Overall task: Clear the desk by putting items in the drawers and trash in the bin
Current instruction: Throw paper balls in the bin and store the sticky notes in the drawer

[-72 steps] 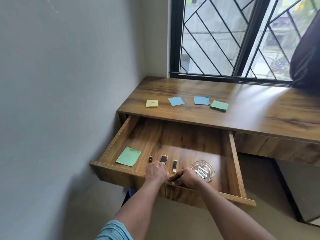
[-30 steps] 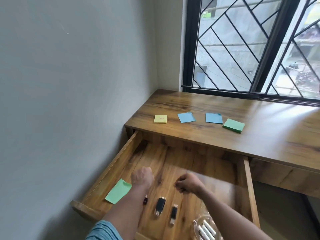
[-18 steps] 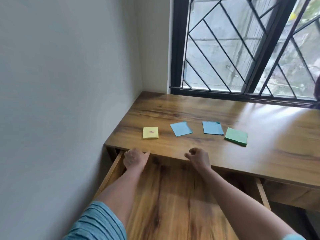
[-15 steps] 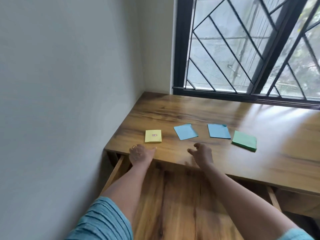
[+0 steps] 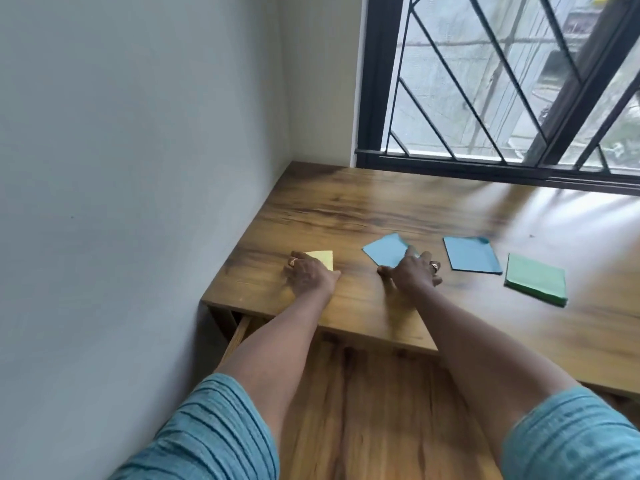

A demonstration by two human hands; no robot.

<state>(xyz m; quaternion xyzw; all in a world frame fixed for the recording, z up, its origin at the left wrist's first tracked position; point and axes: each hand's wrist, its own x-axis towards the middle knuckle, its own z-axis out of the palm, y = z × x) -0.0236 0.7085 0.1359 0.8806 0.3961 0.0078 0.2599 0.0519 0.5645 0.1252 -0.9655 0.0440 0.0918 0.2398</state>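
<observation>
On the wooden desk (image 5: 363,206) lie a yellow note pad (image 5: 322,258), a blue paper (image 5: 386,250), a second blue paper (image 5: 471,254) and a green note pad (image 5: 535,284). My left hand (image 5: 308,275) rests flat over the near half of the yellow pad. My right hand (image 5: 410,271) lies with spread fingers on the near corner of the first blue paper. Neither hand has lifted anything. Below the desk edge the open drawer (image 5: 363,410) shows only its bare wooden bottom between my arms.
A grey wall (image 5: 121,202) runs close along the desk's left side. A black-framed window with diagonal bars (image 5: 502,81) stands behind the desk. The drawer's left rail (image 5: 239,336) sticks out under the desk corner.
Both hands rose from the drawer, passed the desk's front edge and came down on the papers: left on the yellow pad, right on the blue paper. The view tilted up, away from the drawer's contents.
</observation>
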